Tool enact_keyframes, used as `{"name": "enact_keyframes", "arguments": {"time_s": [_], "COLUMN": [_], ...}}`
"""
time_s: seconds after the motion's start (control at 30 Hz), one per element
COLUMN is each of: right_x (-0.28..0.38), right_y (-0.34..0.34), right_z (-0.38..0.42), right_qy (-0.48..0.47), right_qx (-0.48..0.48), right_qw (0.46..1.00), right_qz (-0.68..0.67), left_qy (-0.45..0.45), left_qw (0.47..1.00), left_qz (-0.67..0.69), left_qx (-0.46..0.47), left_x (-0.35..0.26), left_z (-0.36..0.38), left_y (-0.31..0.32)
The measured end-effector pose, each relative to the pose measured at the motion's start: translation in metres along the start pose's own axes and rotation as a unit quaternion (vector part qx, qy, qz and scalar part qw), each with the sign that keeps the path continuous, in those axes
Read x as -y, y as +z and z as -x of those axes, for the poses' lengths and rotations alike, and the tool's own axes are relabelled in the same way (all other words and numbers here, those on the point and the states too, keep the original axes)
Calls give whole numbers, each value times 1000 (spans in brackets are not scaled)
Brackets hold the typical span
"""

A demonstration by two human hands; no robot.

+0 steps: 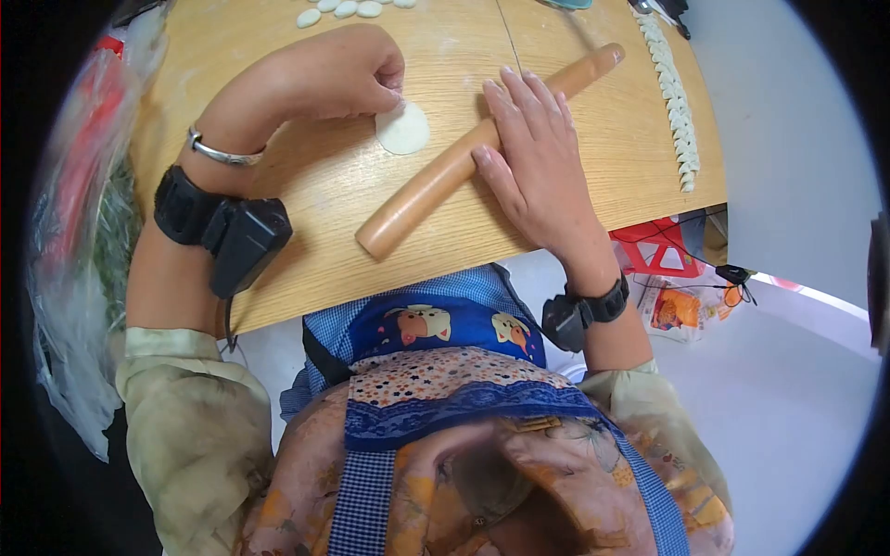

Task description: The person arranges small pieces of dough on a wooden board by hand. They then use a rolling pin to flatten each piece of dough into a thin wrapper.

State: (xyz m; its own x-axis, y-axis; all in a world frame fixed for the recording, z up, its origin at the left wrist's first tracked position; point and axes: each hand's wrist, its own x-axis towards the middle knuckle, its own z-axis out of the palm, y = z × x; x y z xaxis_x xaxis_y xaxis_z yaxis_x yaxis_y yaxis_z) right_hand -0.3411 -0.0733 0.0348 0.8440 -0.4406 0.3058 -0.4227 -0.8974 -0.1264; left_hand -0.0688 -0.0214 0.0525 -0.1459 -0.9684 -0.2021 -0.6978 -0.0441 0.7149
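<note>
My left hand (357, 74) pinches the upper left edge of a thin round dough wrapper (403, 128) that lies on the wooden table (306, 213). To the right, a wooden rolling pin (417, 199) lies slanted, its lower end toward me. My right hand (536, 139) rests on the pin's middle with the palm down, the fingers stretched over it and the thumb apart on the near side.
Several small flat dough pieces (345, 9) lie at the top left. A long row of overlapping dough pieces (675, 102) runs down the right edge. Plastic bags (79, 213) are left of the table. Below its right edge are a red basket (660, 248) and a packet (675, 308).
</note>
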Motion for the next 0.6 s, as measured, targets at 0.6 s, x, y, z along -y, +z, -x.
{"name": "enact_keyframes", "arguments": {"time_s": [0.6], "right_x": [-1], "right_y": [30], "right_z": [-63], "right_qy": [-26], "right_qx": [-39], "right_qw": [999], "right_qz": [3], "left_qy": [55], "left_qw": [998], "left_qz": [-29], "left_qx": [-17], "left_x": [0], "left_z": [0], "left_y": [2]}}
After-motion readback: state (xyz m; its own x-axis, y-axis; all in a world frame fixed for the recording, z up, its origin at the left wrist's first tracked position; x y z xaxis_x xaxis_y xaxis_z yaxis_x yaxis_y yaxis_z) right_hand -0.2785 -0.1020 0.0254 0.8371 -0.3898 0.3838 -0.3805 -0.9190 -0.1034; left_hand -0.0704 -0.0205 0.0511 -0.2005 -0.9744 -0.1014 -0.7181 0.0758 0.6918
